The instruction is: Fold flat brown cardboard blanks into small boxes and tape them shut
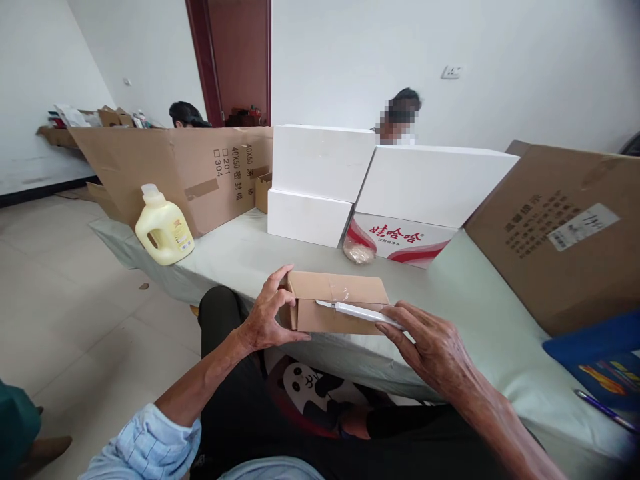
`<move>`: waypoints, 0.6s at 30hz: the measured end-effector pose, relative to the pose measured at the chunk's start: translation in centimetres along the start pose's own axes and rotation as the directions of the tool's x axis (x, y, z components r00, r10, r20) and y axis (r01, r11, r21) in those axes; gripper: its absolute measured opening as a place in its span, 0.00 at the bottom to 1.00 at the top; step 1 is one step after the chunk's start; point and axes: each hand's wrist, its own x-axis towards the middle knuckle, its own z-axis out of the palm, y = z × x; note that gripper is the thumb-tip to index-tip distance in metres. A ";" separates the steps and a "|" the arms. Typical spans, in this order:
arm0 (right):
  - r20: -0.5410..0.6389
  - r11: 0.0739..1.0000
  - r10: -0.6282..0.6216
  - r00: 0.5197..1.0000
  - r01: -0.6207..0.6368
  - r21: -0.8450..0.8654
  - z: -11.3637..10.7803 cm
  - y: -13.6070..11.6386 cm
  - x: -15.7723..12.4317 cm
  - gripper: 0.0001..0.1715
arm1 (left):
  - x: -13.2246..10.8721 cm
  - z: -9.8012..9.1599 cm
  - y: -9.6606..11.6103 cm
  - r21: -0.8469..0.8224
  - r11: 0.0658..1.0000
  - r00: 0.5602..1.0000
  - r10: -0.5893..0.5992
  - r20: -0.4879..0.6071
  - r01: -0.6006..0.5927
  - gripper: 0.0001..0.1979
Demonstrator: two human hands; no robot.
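While the knife (364, 313) points left, the box (330, 320) lies crosswise.

Carton (333, 320) before stacked boxes (320, 167)

- The left hand (270, 312) grips the left end of a small cardboard box (327, 322).
- The right hand (429, 339) holds a white knife (365, 313), its blade at the box's lengthwise seam.
- Behind, on the cloth-covered table (480, 293), stand 3 plain white boxes (320, 163) and 1 red-and-white printed box (400, 241).
- A yellow jug (167, 230) stands at left, before a big brown carton (195, 163).
- A pen (606, 411) lies at far right.
- 2 heads (187, 115) show behind.
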 end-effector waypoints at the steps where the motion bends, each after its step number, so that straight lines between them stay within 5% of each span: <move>1: 0.000 1.000 0.001 1.000 -0.001 -0.003 -0.1 0.0 0.0 0.08 | 0.0 0.0 0.0 0.004 1.000 1.000 0.003 -0.002 -0.003 0.32; 18: 0.174 0.977 0.113 0.978 -0.077 -0.201 -4.6 1.2 1.5 0.29 | -0.1 0.1 0.1 0.025 1.000 1.000 0.006 -0.030 -0.006 0.32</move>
